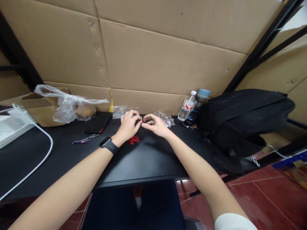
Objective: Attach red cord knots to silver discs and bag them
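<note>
My left hand [129,127], with a dark watch [109,144] on its wrist, meets my right hand [156,126] above the black table. Between their fingertips is a small dark red piece [143,121], too small to identify. Fingers and thumb of each hand pinch at it from either side. A looped red cord [133,140] lies on the table just below my left hand; whether it joins the held piece is hidden. Clear plastic packets [119,111] lie behind my left hand, and other packets [168,119] with small red bits lie beyond my right hand.
Left on the table [144,166] are a power strip [16,127], a white cable [51,140], a plastic bag [64,108] with round food, a dark tablet-like slab [98,123] and a keychain [82,141]. Bottles [186,107] and a black backpack [244,118] stand right. Cardboard [153,64] walls the back.
</note>
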The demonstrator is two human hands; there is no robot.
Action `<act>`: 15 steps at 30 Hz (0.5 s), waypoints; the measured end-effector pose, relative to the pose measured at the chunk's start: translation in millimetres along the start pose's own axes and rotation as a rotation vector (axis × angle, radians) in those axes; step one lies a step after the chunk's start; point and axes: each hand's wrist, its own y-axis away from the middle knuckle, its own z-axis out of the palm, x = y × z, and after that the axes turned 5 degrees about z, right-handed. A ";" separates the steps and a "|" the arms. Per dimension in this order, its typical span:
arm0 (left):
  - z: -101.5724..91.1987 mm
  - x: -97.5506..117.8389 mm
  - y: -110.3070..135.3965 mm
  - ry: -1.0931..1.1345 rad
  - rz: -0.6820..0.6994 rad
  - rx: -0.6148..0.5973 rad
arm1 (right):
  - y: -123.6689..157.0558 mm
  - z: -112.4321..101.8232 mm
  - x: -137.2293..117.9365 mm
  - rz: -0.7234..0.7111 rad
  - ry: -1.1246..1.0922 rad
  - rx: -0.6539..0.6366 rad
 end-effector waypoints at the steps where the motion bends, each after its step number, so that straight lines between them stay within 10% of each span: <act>1: 0.2 -0.4 -0.3 -0.002 -0.012 0.002 | -0.4 -2.8 -0.2 0.002 0.056 0.000; 15: 6.3 -0.6 0.7 0.105 -0.049 -0.057 | -5.6 -6.3 8.9 -0.151 0.414 -0.004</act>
